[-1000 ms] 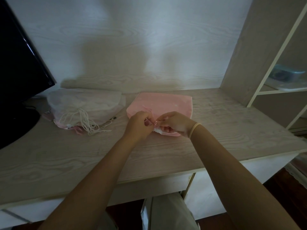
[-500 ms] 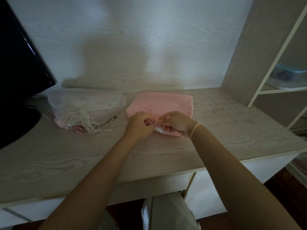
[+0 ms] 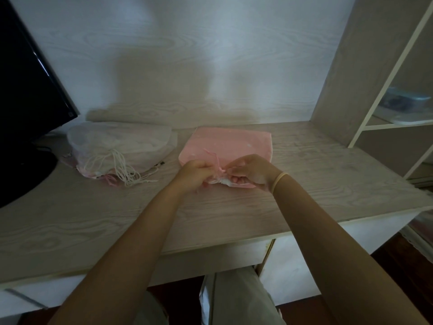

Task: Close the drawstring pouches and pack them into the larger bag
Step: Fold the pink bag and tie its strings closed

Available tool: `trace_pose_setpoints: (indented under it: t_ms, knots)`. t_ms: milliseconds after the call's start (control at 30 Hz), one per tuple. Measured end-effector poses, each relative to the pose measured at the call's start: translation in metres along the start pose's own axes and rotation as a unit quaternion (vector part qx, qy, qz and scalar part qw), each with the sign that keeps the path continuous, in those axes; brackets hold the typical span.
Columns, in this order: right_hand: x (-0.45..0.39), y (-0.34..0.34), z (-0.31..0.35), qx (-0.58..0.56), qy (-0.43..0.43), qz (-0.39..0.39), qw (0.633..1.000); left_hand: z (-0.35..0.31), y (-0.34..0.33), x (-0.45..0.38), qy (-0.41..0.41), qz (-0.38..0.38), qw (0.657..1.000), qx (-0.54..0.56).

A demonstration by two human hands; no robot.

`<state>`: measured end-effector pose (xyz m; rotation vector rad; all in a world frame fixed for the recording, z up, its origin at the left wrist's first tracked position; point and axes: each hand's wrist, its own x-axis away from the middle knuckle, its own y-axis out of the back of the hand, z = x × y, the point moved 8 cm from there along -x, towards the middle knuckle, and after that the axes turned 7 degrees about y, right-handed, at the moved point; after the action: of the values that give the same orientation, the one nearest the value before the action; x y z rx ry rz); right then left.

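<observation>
My left hand [image 3: 195, 173] and right hand [image 3: 249, 170] pinch the pink drawstring [image 3: 216, 163] between them — both closed tight on it at the pink pouch [image 3: 230, 143] mouth. The white mesh bag [image 3: 119, 143] lies well left of my grip — on the desk [image 3: 316, 179].

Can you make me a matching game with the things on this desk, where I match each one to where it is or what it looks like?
Things:
1. pink pouch
2. white mesh bag
3. black monitor
4. wristband

Descriptions:
A. stands at the far left edge of the desk
B. loops around the right wrist
C. lies left of the pink one, with white cords spilling out in front
D. both hands work at its near edge

Pairs: 1-D, 2-C, 3-A, 4-B
</observation>
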<state>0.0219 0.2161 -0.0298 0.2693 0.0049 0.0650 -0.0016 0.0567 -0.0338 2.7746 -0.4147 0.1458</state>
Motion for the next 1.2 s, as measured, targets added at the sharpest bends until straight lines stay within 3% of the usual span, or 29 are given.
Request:
trace_pose_setpoints:
  t_ms: [67,133,300,400,567,800,867,933,1000,1100,1200]
  knots:
    - [0.001,0.004,0.000,0.017,0.011,-0.040,0.999,0.003,-0.003,-0.002,0.023,0.021,0.999,0.044]
    - [0.000,0.010,-0.001,0.032,0.015,-0.094,0.995,0.005,0.002,-0.003,0.020,0.007,1.000,0.021]
    - [-0.002,0.044,-0.002,0.202,0.007,-0.238,0.950,0.021,0.038,-0.001,-0.001,-0.156,0.982,-0.105]
    - [-0.001,0.050,0.001,0.258,0.014,-0.272,0.927,0.028,0.043,0.002,0.041,-0.181,0.963,-0.195]
    - [-0.002,0.043,-0.003,0.293,0.013,-0.278,0.915,0.042,0.054,0.000,0.123,-0.213,0.911,-0.331]
    - [-0.003,0.037,-0.004,0.304,0.030,-0.254,0.918,0.044,0.055,0.003,0.146,-0.241,0.881,-0.381]
    - [-0.008,0.035,-0.002,0.311,0.044,-0.218,0.924,0.036,0.053,0.002,0.110,-0.252,0.888,-0.369]
    - [-0.010,0.041,0.004,0.303,0.056,-0.196,0.931,0.016,0.050,0.006,0.023,-0.293,0.903,-0.315]
    - [-0.005,0.058,0.011,0.287,0.049,-0.229,0.929,-0.007,0.045,0.009,-0.048,-0.323,0.908,-0.262]
    - [0.006,0.094,0.000,0.291,-0.062,-0.305,0.905,-0.044,0.014,0.000,-0.112,-0.257,0.896,-0.344]
    - [0.007,0.102,-0.031,0.283,-0.206,-0.240,0.906,-0.052,-0.038,-0.016,-0.143,-0.083,0.837,-0.522]
